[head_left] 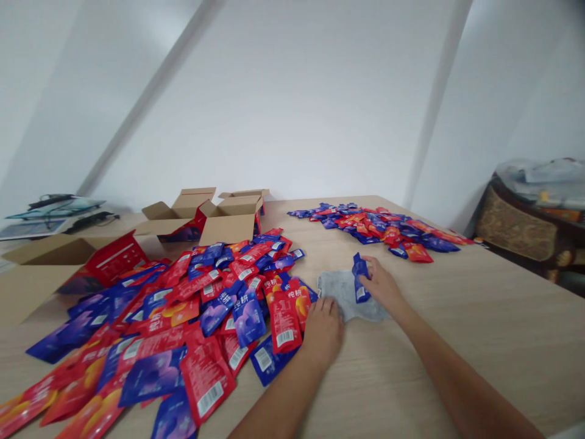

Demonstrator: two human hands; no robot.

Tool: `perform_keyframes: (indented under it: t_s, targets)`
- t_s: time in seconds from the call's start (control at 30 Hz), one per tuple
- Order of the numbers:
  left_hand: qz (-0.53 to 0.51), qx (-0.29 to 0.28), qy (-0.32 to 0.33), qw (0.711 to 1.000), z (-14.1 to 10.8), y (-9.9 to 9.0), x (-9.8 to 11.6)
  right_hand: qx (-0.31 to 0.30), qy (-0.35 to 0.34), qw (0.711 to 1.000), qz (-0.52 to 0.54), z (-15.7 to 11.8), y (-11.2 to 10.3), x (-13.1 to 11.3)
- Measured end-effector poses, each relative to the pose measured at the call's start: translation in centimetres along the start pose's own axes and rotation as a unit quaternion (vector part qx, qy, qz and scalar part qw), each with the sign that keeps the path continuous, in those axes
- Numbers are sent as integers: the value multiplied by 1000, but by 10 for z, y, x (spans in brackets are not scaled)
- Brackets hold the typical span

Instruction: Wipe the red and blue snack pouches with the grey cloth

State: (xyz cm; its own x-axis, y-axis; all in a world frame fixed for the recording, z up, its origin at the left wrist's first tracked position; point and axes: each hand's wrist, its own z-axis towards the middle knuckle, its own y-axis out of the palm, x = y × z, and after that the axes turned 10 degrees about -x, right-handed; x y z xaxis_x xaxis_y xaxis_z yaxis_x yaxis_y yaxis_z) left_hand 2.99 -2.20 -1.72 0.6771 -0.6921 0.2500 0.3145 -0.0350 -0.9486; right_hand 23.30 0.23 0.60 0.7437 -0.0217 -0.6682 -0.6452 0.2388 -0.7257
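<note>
Blue and glossy, one pouch [360, 281] is pinched between thumb and fingers of our right hand [378, 283], standing nearly on end over the grey cloth [340, 297]; whether it touches the cloth, we can't be sure. Our left hand [325, 326] lies palm down across the cloth's left end, and we can't make out whether its fingers grip the fabric or merely rest there.

By the look of it, we are partway through: red and blue pouches form a big left heap [180, 311] and a smaller far heap [365, 225], with our single pouch between them. (Which heap has been handled, we can't say from here.) The open cartons [228, 228] stand behind the left heap, so boxing, if any, seems undone.

For moving, the left heap crowds right up to our left hand. A bare strip of surface [457, 329] separates the cloth from the far heap, and more bare surface spreads right of our right hand, reaching the slanting edge near the chair [516, 225].
</note>
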Motion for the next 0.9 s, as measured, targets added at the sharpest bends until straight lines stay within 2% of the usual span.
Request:
perform_keyframes:
  t_s: [0.1,0.17,0.23,0.33,0.47,0.63,0.9]
  targets:
    - [-24,5,64,998,-1,-4,3,-33,-58,996,-55,-9,2,-19]
    - [-46,1,102,994,-1,-5,5,-80,-119,986,-80,-16,8,-23]
    - [-67,-12,120,990,0,-4,6,-147,-163,967,-132,-21,15,-19]
    - [-101,-31,129,986,3,-2,6,-215,-179,939,-201,-21,24,-6]
    - [-141,-41,132,980,4,-2,4,-189,-164,929,-274,-1,32,-2]
    - [-156,-37,133,978,3,-3,4,-159,-96,921,-341,33,33,-20]
    - [-164,-33,134,977,3,-1,1,-87,-54,934,-343,41,41,-41]
